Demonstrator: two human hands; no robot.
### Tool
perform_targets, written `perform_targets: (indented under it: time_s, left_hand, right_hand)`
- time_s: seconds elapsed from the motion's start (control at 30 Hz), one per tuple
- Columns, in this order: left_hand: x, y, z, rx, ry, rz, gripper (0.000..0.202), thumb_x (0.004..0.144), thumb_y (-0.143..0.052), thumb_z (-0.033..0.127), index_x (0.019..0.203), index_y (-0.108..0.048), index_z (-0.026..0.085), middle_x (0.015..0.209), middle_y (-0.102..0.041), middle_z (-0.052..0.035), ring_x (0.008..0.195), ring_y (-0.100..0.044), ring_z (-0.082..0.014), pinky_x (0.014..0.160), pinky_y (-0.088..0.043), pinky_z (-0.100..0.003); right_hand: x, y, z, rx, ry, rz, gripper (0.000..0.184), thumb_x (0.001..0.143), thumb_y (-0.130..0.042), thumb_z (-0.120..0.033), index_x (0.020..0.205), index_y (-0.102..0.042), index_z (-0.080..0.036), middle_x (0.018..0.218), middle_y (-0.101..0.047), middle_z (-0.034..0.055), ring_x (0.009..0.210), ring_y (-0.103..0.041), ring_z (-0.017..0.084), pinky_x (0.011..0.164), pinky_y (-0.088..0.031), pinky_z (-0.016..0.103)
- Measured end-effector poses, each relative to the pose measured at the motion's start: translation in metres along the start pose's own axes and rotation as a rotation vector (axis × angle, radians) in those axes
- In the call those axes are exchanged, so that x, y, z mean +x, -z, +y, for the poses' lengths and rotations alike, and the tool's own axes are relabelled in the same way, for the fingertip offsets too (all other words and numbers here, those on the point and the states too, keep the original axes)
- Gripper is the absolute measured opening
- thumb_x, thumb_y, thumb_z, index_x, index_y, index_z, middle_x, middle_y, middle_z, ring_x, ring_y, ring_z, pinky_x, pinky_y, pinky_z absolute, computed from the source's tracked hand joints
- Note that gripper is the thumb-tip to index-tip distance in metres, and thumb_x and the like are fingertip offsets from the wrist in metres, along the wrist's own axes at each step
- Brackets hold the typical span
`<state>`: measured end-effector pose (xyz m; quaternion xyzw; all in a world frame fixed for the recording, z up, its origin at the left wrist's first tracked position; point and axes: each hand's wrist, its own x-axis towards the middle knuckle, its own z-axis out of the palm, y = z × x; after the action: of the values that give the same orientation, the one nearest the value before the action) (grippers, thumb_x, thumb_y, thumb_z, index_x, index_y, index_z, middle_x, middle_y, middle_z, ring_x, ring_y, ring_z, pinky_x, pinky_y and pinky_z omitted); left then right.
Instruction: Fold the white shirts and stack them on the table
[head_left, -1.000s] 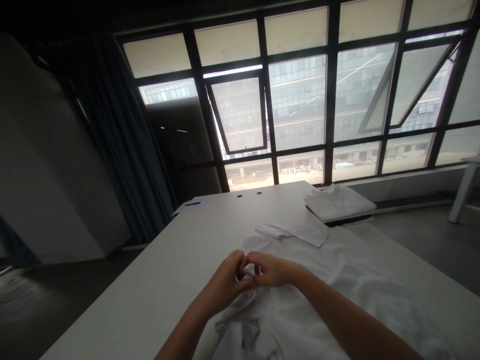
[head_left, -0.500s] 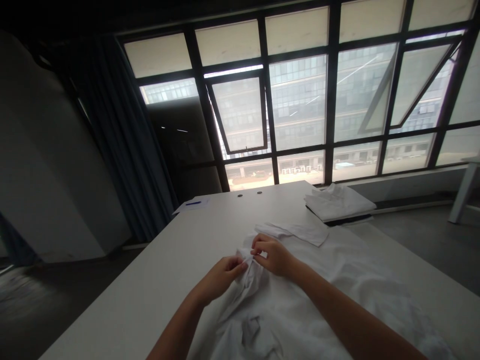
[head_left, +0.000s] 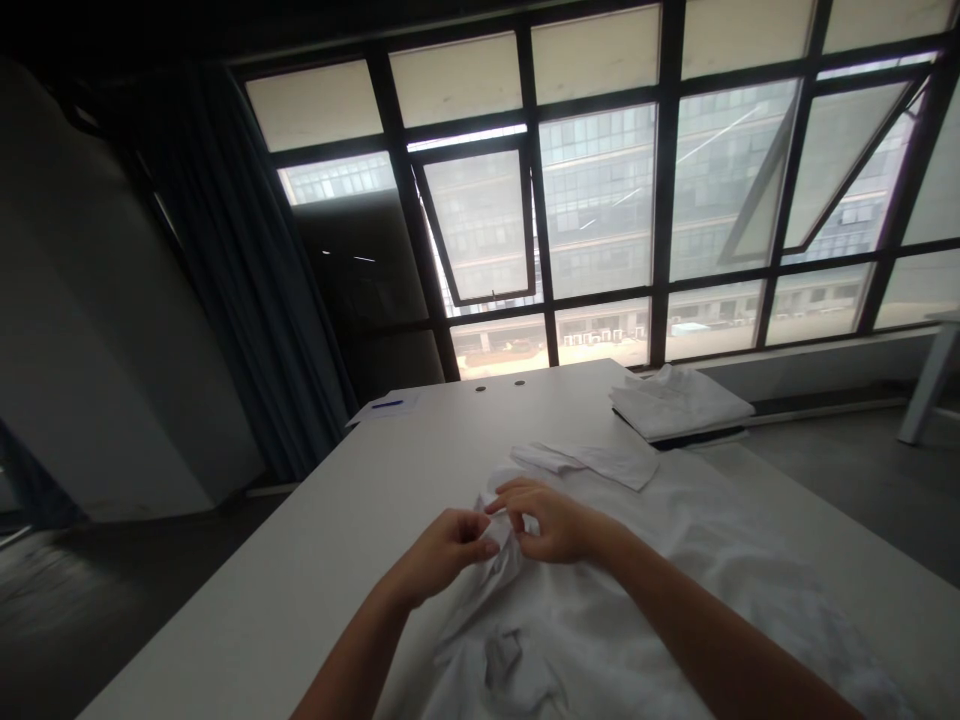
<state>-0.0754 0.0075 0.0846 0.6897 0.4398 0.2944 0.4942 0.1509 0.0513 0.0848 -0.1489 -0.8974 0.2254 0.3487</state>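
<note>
A rumpled white shirt (head_left: 615, 600) lies spread over the near right part of the table. My left hand (head_left: 446, 550) is at a gathered, folded edge of it, thumb and curled fingers closed on the cloth. Just to the right, my right hand (head_left: 551, 520) bends over the same edge. Its thumb and a finger meet in a loop at the fabric, while the index finger reaches toward my left fingertips. What exactly lies between the fingertips is too small to make out. Beyond my hands, a flat white sleeve-like piece (head_left: 592, 462) rests on the table.
Folded white garments (head_left: 679, 402) are stacked at the table's back right. A blue pen (head_left: 388, 404) lies on paper (head_left: 409, 406) at the far left edge of the white table (head_left: 300, 560). Behind it stand windows and a blue curtain (head_left: 247, 300).
My right hand has shifted slightly, its index finger stretching left and its thumb drawing down from it. My left thumb has dropped a little from its fingers. The shirt lies nearly as before.
</note>
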Motion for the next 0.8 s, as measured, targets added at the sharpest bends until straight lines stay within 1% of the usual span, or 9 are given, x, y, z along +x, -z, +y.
perform_targets:
  time_s: [0.1, 0.2, 0.27, 0.33, 0.4, 0.47, 0.57, 0.67, 0.8]
  left_hand:
    - [-0.004, -0.004, 0.01, 0.093, -0.007, -0.025, 0.034, 0.078, -0.073, 0.046, 0.072, -0.061, 0.015, 0.066, -0.044, 0.005, 0.064, -0.036, -0.0112, 0.06, -0.031, -0.024]
    - [-0.007, -0.006, 0.015, 0.211, -0.003, -0.014, 0.031, 0.077, -0.074, 0.043, 0.071, -0.06, 0.016, 0.066, -0.042, 0.0054, 0.064, -0.036, -0.0112, 0.06, -0.031, -0.024]
    - [-0.008, -0.005, 0.015, 0.23, -0.001, -0.015, 0.03, 0.077, -0.073, 0.042, 0.071, -0.06, 0.016, 0.066, -0.042, 0.0056, 0.064, -0.036, -0.0111, 0.06, -0.031, -0.024]
    - [-0.008, -0.003, 0.013, 0.209, 0.005, -0.022, 0.029, 0.077, -0.074, 0.04, 0.072, -0.061, 0.015, 0.066, -0.043, 0.0057, 0.064, -0.036, -0.0109, 0.06, -0.031, -0.023]
    - [-0.007, -0.002, 0.011, 0.172, 0.013, -0.03, 0.028, 0.076, -0.075, 0.039, 0.074, -0.062, 0.015, 0.067, -0.045, 0.0054, 0.064, -0.038, -0.0109, 0.059, -0.031, -0.023]
    - [-0.008, 0.0, 0.01, 0.135, 0.017, -0.05, 0.028, 0.075, -0.076, 0.038, 0.077, -0.064, 0.014, 0.068, -0.047, 0.0047, 0.065, -0.04, -0.0113, 0.06, -0.032, -0.023]
    - [-0.009, 0.002, 0.014, 0.138, -0.001, -0.078, 0.025, 0.075, -0.076, 0.036, 0.082, -0.066, 0.014, 0.071, -0.051, 0.0041, 0.068, -0.042, -0.0121, 0.062, -0.034, -0.023]
    - [-0.013, 0.003, 0.02, 0.236, -0.013, -0.115, 0.019, 0.076, -0.073, 0.033, 0.081, -0.066, 0.015, 0.071, -0.052, 0.0046, 0.068, -0.043, -0.0123, 0.063, -0.034, -0.023]
    - [-0.017, 0.003, 0.027, 0.422, 0.016, -0.09, 0.018, 0.079, -0.069, 0.034, 0.083, -0.069, 0.017, 0.071, -0.054, 0.0043, 0.067, -0.044, -0.0129, 0.061, -0.033, -0.023]
  right_hand:
    - [0.002, -0.007, -0.001, 0.106, -0.101, 0.006, 0.012, 0.076, -0.056, -0.009, 0.079, -0.057, -0.021, 0.1, -0.07, 0.0021, 0.097, -0.061, 0.018, 0.089, -0.045, 0.031]
    - [0.003, -0.015, 0.004, 0.125, -0.186, -0.033, 0.014, 0.081, -0.059, -0.016, 0.093, -0.061, -0.02, 0.088, -0.064, -0.0003, 0.081, -0.056, 0.015, 0.077, -0.045, 0.027]
    - [0.002, -0.015, 0.006, 0.078, -0.186, -0.08, 0.014, 0.085, -0.06, -0.021, 0.099, -0.064, -0.021, 0.084, -0.061, -0.0008, 0.081, -0.054, 0.015, 0.081, -0.044, 0.029]
    - [0.0, -0.012, 0.007, 0.024, -0.162, -0.134, 0.012, 0.088, -0.061, -0.028, 0.096, -0.067, -0.021, 0.084, -0.059, -0.0002, 0.085, -0.053, 0.016, 0.088, -0.042, 0.032]
    - [-0.002, -0.007, 0.006, -0.002, -0.136, -0.159, 0.014, 0.087, -0.066, -0.034, 0.091, -0.068, -0.021, 0.089, -0.059, 0.0017, 0.092, -0.053, 0.018, 0.093, -0.041, 0.034]
    - [-0.002, -0.004, 0.004, 0.005, -0.107, -0.147, 0.017, 0.084, -0.07, -0.036, 0.09, -0.067, -0.021, 0.097, -0.06, 0.0035, 0.099, -0.053, 0.019, 0.093, -0.041, 0.033]
    - [0.0, -0.002, -0.001, 0.036, -0.033, -0.107, 0.018, 0.081, -0.074, -0.032, 0.088, -0.063, -0.021, 0.106, -0.061, 0.004, 0.103, -0.053, 0.019, 0.096, -0.04, 0.032]
    - [0.002, -0.005, -0.004, 0.028, -0.012, -0.129, 0.018, 0.08, -0.074, -0.029, 0.085, -0.058, -0.021, 0.097, -0.064, 0.001, 0.099, -0.054, 0.018, 0.095, -0.038, 0.032]
    - [0.002, -0.009, -0.007, -0.073, -0.128, -0.154, 0.026, 0.079, -0.075, -0.034, 0.074, -0.053, -0.021, 0.081, -0.059, -0.0006, 0.098, -0.051, 0.02, 0.088, -0.037, 0.031]
